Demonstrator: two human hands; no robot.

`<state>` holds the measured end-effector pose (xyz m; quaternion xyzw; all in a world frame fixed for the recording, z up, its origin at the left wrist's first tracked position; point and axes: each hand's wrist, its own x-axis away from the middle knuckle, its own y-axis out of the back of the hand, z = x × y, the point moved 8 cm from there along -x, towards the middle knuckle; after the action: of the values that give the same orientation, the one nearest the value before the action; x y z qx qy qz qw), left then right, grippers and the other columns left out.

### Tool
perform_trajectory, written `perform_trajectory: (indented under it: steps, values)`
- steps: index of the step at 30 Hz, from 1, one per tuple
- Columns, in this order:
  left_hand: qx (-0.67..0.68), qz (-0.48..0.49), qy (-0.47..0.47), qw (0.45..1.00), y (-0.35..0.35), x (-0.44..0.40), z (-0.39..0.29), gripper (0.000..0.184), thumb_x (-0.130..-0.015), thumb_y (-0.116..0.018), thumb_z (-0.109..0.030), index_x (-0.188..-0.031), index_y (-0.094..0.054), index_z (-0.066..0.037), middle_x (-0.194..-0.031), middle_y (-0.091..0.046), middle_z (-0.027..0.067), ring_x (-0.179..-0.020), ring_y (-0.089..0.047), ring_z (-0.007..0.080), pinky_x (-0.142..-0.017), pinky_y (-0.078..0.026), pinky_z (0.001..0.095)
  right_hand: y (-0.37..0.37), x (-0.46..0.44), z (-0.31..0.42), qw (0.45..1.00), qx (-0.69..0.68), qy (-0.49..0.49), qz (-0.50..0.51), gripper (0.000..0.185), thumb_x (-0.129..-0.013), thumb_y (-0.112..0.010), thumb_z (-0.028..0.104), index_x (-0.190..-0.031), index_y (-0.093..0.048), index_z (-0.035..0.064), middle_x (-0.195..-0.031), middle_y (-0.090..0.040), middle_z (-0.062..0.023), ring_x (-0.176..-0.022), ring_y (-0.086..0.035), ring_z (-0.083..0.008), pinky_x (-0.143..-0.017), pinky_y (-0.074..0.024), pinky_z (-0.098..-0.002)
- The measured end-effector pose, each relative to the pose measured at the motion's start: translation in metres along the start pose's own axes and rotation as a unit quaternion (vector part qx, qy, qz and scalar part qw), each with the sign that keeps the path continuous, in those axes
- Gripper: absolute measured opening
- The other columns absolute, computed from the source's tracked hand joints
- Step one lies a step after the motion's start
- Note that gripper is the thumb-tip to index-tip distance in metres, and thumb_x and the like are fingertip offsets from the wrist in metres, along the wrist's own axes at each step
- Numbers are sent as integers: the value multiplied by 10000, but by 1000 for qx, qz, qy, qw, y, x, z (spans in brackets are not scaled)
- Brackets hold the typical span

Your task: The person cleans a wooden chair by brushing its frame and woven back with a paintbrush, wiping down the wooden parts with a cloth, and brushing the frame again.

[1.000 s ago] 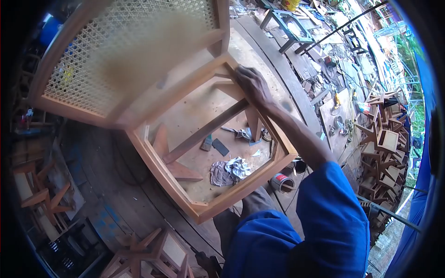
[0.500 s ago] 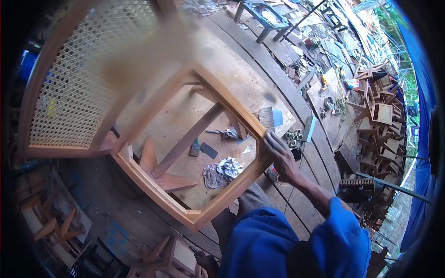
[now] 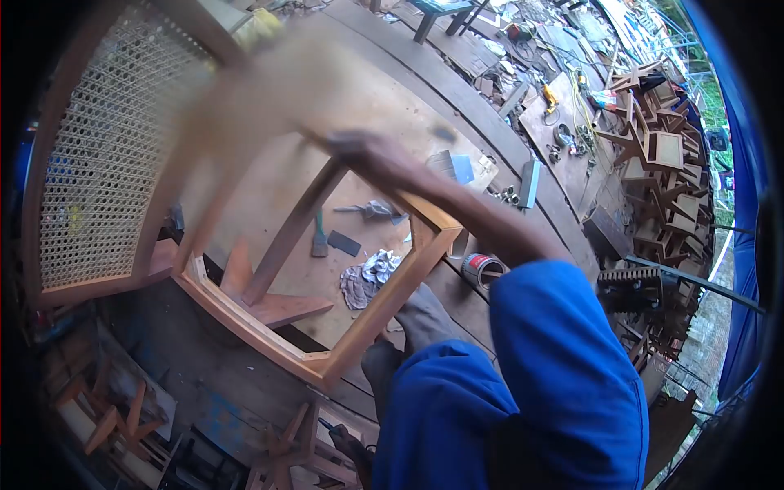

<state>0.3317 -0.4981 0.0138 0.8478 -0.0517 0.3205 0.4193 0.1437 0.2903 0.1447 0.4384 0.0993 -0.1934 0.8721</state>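
Note:
A wooden chair lies tilted, its bare seat frame (image 3: 384, 298) facing me and its woven cane back (image 3: 106, 163) at the left. My right hand (image 3: 351, 147), slightly blurred, presses on the frame's upper rail with its fingers together. Whatever may be under those fingers is hidden. Low in the view, my left hand (image 3: 353, 451) is closed round a small dark thing with a bluish tip, too small to name. Through the frame I see a brush (image 3: 319, 237), a dark flat pad (image 3: 344, 243) and a crumpled cloth (image 3: 369, 278).
A tin (image 3: 482, 269) stands right of the frame. Beyond it lie a grey block (image 3: 530, 184) and a yellow tool (image 3: 550, 100). Stacked wooden chair parts (image 3: 665, 151) fill the right side, with more (image 3: 122, 420) at lower left. A blurred smudge covers the upper left.
My right hand has slid down the rail to the near corner, then back up along it. The chair and surroundings have shifted left in view. My left hand stays low.

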Motion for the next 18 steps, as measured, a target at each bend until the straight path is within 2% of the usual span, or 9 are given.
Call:
perform_trajectory:
  steps: [2,3,4,7,9,12,13,14,18]
  values:
    - [-21,-11,-9,1000,-7,-7,1,179,-997,-564,-136,-1021,-544,40,-944,-588,158,-894,-555,302,-882,-464,435,5,106,-10,981,-98,-159,48,381,-925,-625,106,-1297,-678,41,-1467,-611,-145,-1401,-534,-342,-1135,-476,-440]
    - [0,-12,-13,1000,-11,-8,1,176,-998,-563,-134,-1025,-542,39,-948,-592,162,-895,-559,305,-881,-464,436,31,145,20,995,-9,-81,65,408,-881,-680,67,-1288,-693,37,-1480,-606,-126,-1421,-512,-334,-1149,-463,-444]
    - [15,-11,-17,1000,-9,-7,1,174,-999,-563,-133,-1028,-540,38,-951,-596,166,-897,-563,307,-880,-464,437,37,199,29,986,55,-102,120,438,-829,-721,-6,-1266,-712,33,-1472,-610,-134,-1381,-555,-332,-1120,-494,-437]
    - [-56,29,26,998,-18,-2,-35,187,-1006,-566,-146,-1045,-551,37,-958,-607,162,-877,-582,289,-852,-484,417,86,224,71,983,0,-155,102,480,-849,-617,-29,-1319,-693,35,-1388,-645,-200,-1184,-659,-332,-1022,-540,-443]
    - [-71,49,55,995,-18,-6,-32,190,-1007,-571,-151,-1046,-552,34,-959,-609,159,-860,-585,279,-833,-490,406,98,235,52,922,-82,-379,4,502,-804,-672,-110,-1266,-726,80,-1334,-664,-148,-1180,-672,-306,-993,-549,-405]
    - [-77,85,45,992,-21,-29,24,423,-1052,-569,-245,-1337,-474,53,-1254,-583,244,-1138,-553,422,-1010,-450,510,77,217,36,933,-119,-338,-41,527,-807,-650,-108,-1285,-721,104,-1282,-657,-138,-1084,-662,-314,-935,-552,-398]
    - [-81,98,40,991,-16,-39,37,512,-1066,-568,-276,-1434,-448,60,-1352,-574,272,-1231,-543,469,-1069,-437,544,75,210,45,975,52,-215,-20,556,-809,-653,-90,-1326,-696,111,-1283,-638,-148,-1057,-637,-331,-928,-552,-400]
    - [-83,112,32,990,-15,-51,37,602,-1081,-568,-308,-1530,-422,66,-1451,-566,300,-1323,-532,517,-1129,-423,578,69,215,50,976,70,-204,-37,605,-789,-660,-85,-1357,-674,122,-1269,-641,-149,-1115,-611,-365,-954,-541,-419]
    - [-115,77,50,989,-1,-41,43,694,-1048,-624,-410,-1559,-423,14,-1521,-523,272,-1368,-487,548,-1152,-388,604,64,183,41,983,60,-163,-53,644,-779,-656,-85,-1384,-659,135,-1281,-632,-149,-1152,-580,-369,-969,-527,-449]
